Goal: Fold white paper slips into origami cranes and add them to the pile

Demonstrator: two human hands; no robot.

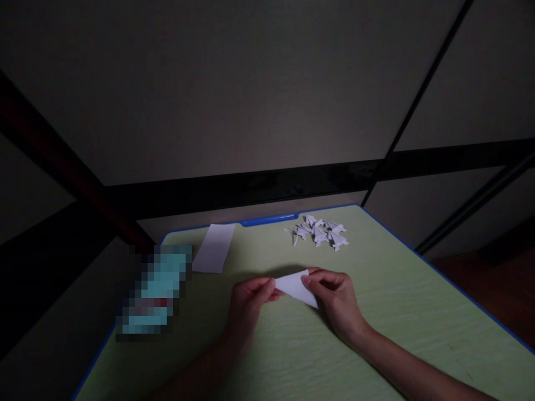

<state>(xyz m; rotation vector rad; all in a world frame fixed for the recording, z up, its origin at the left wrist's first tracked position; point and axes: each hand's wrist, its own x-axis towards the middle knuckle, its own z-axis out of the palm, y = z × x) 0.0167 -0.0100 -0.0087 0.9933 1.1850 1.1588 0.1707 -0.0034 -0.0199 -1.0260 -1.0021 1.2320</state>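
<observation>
A folded piece of white paper [295, 287], roughly triangular, is held between my two hands above the table. My left hand [251, 301] pinches its narrow left corner between thumb and fingers. On the wider right side, my right hand [334, 298] grips the paper with the thumb on top and the fingers behind. Beyond my hands, several small folded white paper figures [320, 231] lie in a cluster. To the far left of the hands is a flat white paper strip [214, 248].
The light green table [388, 289] has a blue rim and a blue bar [270, 220] at its far edge. A pixelated turquoise object [161, 289] lies at the left edge. Behind the table stand pale cabinet panels [246, 94] with a dark band.
</observation>
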